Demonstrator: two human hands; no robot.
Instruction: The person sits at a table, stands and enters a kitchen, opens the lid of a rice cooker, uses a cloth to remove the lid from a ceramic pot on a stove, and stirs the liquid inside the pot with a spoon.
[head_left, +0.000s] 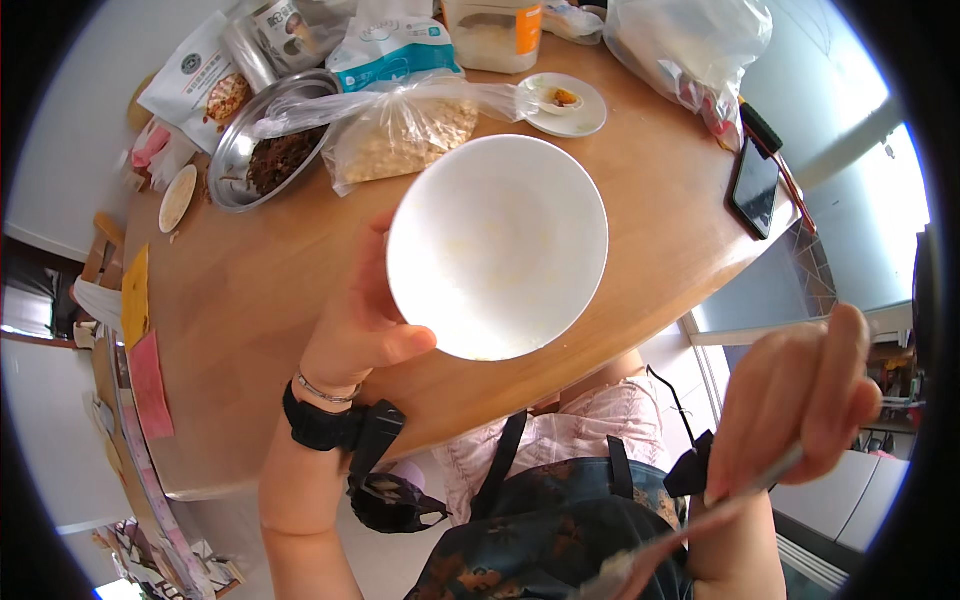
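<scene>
My left hand (360, 322) grips a white bowl (499, 247) by its side, the thumb near the rim. The bowl is tipped towards me above the wooden table (247, 315), and a few pale yellowish specks cling to its inside. Low on the right, past the table's edge, my right hand (795, 397) is closed around the handle of a metal utensil (720, 514). That utensil is blurred and close to the camera; its far end bears a pale bit of food, and its exact kind is unclear.
Behind the bowl lies a clear plastic bag of flakes (397, 150), beside a steel basin (232, 172) with dark brown contents. A small white plate (589, 120) bears food scraps. A phone (754, 187) rests near the right edge. Bags and a plastic tub (491, 41) line the back.
</scene>
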